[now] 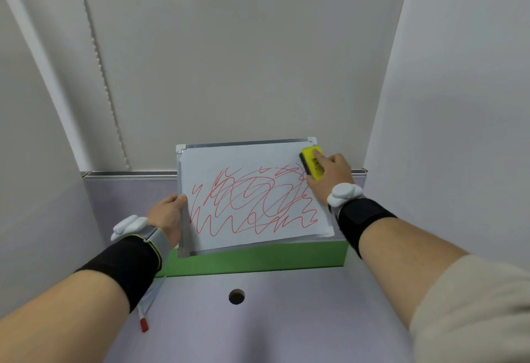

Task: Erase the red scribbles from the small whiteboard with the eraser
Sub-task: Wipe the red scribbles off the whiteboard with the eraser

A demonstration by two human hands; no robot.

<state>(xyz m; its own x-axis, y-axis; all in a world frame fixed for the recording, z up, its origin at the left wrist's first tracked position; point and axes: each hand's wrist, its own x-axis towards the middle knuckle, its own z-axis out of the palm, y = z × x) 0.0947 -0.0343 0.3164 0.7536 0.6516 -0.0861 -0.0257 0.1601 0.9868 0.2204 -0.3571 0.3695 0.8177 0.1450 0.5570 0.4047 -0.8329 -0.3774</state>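
Whiteboard propped on the desk, eraser at its top right corner.

Red scribbles (252,200) covered most of the small whiteboard (229,159), which leaned on a green box (258,260) at the back of the lilac desk (286,319). The right hand (329,174) pressed the yellow eraser (312,162) against the board, its fingers hiding the label print. The left hand (167,213) gripped the frame's left edge. A red marker (143,316) lay half hidden under the left forearm. Pale partition walls (229,47) enclosed the desk, which had a round cable hole (236,296).

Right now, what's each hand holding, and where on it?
Right hand grips the yellow eraser from on top, at the whiteboard's upper right corner. Left hand holds the whiteboard by its left edge.
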